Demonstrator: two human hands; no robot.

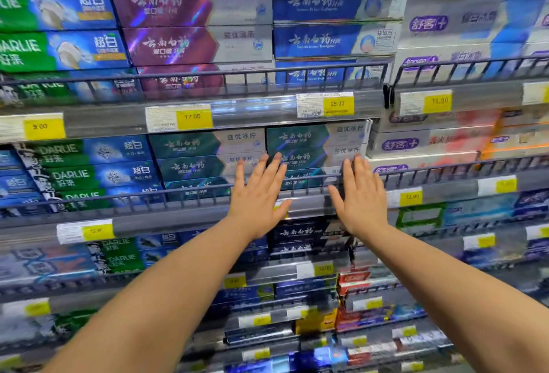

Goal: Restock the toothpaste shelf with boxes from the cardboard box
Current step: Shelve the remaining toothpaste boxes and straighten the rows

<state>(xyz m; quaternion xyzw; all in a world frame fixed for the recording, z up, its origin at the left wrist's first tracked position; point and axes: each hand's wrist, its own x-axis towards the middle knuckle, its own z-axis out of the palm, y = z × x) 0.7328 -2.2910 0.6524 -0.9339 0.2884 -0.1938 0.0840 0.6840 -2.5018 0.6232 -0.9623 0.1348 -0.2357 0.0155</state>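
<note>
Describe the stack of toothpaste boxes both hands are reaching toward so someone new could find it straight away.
Find the shelf rail with the yellow 25.00 price tag; the shelf beneath it holds the dark green boxes. The left hand and right hand are spread open in front of the right-hand green stack. Its neighbours to the right are white and pink boxes.

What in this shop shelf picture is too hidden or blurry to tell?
Head view:
- Cardboard box: out of frame.
- Teal boxes: lower ones hidden by left hand, right hand and the rail.
- Bottom shelf price tags: blurred, unreadable.
- Whether fingertips touch the boxes: unclear.
</note>
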